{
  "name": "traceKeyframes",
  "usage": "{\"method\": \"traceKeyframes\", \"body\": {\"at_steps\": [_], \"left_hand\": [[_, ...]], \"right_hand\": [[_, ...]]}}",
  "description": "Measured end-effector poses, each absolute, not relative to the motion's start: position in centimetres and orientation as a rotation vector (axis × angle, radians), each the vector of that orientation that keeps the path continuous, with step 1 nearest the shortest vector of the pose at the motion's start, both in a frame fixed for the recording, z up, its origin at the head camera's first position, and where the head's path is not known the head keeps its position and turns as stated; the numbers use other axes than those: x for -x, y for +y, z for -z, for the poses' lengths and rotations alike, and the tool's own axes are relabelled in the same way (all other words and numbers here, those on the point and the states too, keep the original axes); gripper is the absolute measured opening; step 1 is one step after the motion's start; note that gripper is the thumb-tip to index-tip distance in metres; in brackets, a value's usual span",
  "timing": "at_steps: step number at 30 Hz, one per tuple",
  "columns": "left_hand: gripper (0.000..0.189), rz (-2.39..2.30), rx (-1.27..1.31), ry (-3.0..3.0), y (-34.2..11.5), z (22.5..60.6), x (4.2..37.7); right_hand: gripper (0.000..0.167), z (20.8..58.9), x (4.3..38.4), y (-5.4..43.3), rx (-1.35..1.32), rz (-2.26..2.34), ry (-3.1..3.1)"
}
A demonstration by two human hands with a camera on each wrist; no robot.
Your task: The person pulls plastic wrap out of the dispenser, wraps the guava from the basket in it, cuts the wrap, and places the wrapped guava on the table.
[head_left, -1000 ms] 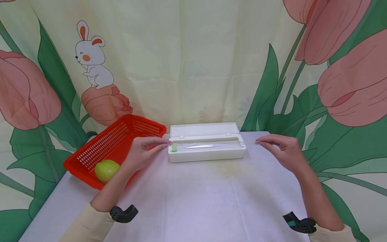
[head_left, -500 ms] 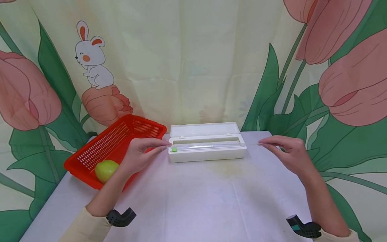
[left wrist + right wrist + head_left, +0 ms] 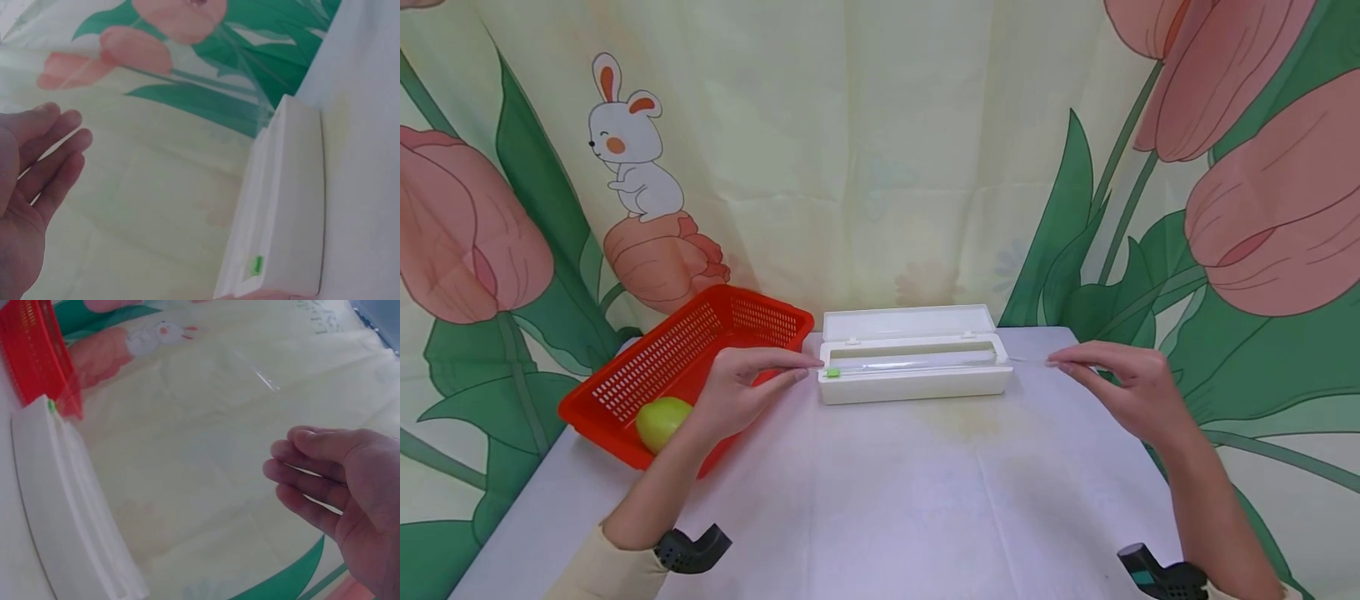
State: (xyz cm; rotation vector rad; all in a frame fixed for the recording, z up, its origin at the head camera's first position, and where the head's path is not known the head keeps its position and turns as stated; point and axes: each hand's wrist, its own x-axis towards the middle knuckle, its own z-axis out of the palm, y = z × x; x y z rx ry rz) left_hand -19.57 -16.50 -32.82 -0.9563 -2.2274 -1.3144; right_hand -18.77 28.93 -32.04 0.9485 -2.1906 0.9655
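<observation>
A white cling film dispenser (image 3: 917, 385) stands on the table with its lid (image 3: 910, 322) tipped back. A green slide cutter (image 3: 832, 373) sits at the left end of its front edge. Just off that end, my left hand (image 3: 737, 392) pinches the edge of clear cling film (image 3: 265, 380) between thumb and forefinger. My right hand (image 3: 1131, 387) pinches the film's other side, a short way beyond the dispenser's right end. Between the hands the film is stretched across the dispenser, mostly too transparent to make out. Both wrist views show the other fingers extended loosely.
On the left stands a red plastic basket (image 3: 662, 354), partly behind my left forearm. A yellow-green, apple-like fruit (image 3: 661, 423) lies in it. White cloth (image 3: 910, 500) covers the table, and a printed curtain (image 3: 917, 167) hangs behind it.
My right hand has shifted right and slightly down in the head view. The left hand has moved slightly left and down, so the hands are farther apart. Dispenser and basket have stayed put.
</observation>
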Motion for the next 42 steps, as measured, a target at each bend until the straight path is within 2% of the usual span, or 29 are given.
{"method": "traceKeyframes", "body": {"at_steps": [10, 21, 29, 36, 42], "left_hand": [[0.029, 1.293, 1.014, -2.197, -16.7, 32.4, 18.9], [0.03, 1.24, 1.031, -2.182, -16.9, 32.1, 18.1], [0.034, 1.217, 1.034, -2.161, -16.9, 31.6, 17.3], [0.038, 1.189, 1.05, -2.155, -17.1, 31.2, 16.4], [0.041, 1.206, 1.132, -2.094, -17.2, 30.6, 15.8]], "right_hand": [[0.034, 31.7, 18.0, 29.3, -1.01, -1.015, -2.162], [0.015, 31.6, 17.4, 29.7, -1.125, -1.044, -2.065], [0.032, 31.0, 16.6, 29.6, -1.171, -1.027, -2.014], [0.034, 30.2, 15.7, 29.3, -1.213, -1.044, -1.972], [0.026, 29.5, 15.2, 29.0, -1.295, -1.095, -1.909]]}}
